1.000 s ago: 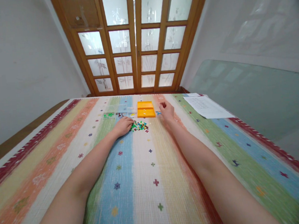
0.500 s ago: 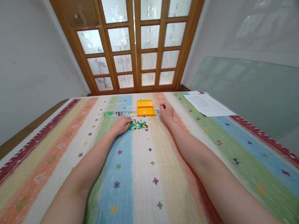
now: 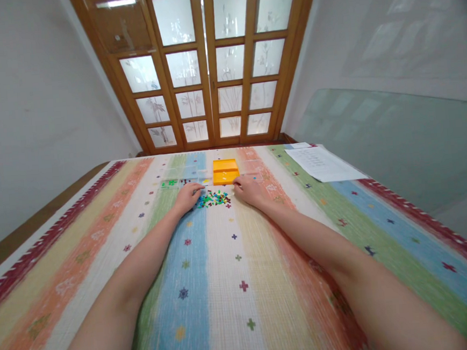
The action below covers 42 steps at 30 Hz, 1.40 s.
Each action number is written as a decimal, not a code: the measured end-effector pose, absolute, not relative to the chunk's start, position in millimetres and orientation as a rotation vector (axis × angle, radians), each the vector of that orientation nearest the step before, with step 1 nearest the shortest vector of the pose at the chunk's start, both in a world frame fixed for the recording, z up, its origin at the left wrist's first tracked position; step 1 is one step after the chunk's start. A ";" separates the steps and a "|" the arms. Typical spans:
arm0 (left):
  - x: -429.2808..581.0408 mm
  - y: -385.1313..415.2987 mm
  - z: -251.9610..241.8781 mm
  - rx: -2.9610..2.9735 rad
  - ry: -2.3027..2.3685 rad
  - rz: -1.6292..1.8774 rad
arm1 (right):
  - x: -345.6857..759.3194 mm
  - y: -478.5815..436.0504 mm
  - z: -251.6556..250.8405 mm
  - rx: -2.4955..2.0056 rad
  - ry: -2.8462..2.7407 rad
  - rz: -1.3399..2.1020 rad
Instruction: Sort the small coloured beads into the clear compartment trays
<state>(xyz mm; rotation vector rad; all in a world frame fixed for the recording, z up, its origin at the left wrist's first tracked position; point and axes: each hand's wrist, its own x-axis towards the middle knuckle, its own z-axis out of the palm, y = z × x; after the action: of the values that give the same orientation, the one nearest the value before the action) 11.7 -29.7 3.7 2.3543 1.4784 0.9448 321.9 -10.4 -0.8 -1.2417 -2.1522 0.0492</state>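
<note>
A small pile of tiny coloured pieces [image 3: 216,199], green, blue, yellow and dark red, lies on the striped cloth between my hands. At its left edge rests my left hand [image 3: 188,197], fingers drawn together near the pile; anything between the tips is too small to see. My right hand [image 3: 251,191] is at the pile's right side, close to the front right corner of an open orange-yellow box [image 3: 225,164]. Its fingers are curled and pinched, and what they may hold is hidden. A few pale bits lie inside that box.
Left of the orange-yellow box stands a clear compartment box [image 3: 179,175] with green, dark red and yellow pieces sorted apart. Another clear box [image 3: 254,168] on the right has blue bits. A printed paper sheet [image 3: 323,163] lies at the far right of the tablecloth [image 3: 226,283].
My right hand has moved left and nearer, from the right clear box to beside the pile. My left fingers have shifted slightly at the pile's left edge. The view has tilted slightly.
</note>
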 end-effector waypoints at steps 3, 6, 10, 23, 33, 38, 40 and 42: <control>15.4 -27.4 6.5 2.127 1.506 1.045 | 319.3 -27.0 0.5 -1.130 -2.277 0.175; 17.5 -21.0 10.6 1.894 1.534 1.099 | 318.7 -31.4 2.0 -1.086 -2.305 0.174; 17.2 -6.3 14.2 1.739 1.539 1.121 | 318.5 -26.1 0.5 -1.120 -2.299 0.148; 16.6 -4.3 -2.7 2.280 1.493 1.145 | 319.3 -21.1 -4.4 -1.196 -2.278 0.194; 21.6 -21.8 -0.2 2.463 1.405 1.017 | 336.3 -10.2 -5.0 -1.041 -2.382 0.275; 24.6 -24.0 -0.6 2.487 1.387 0.991 | 332.3 -15.1 -2.3 -1.039 -2.434 0.247; 24.3 -23.9 -1.4 2.492 1.384 0.988 | 329.9 -16.9 -2.0 -1.056 -2.410 0.238; 23.9 -23.8 -2.2 2.496 1.389 0.975 | 327.9 -18.9 -1.7 -1.086 -2.367 0.240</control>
<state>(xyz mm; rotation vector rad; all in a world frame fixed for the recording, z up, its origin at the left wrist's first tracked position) 23.9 -23.8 -2.2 2.4956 1.3891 0.9755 327.9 -18.9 -1.7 -1.0865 -2.3670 0.2404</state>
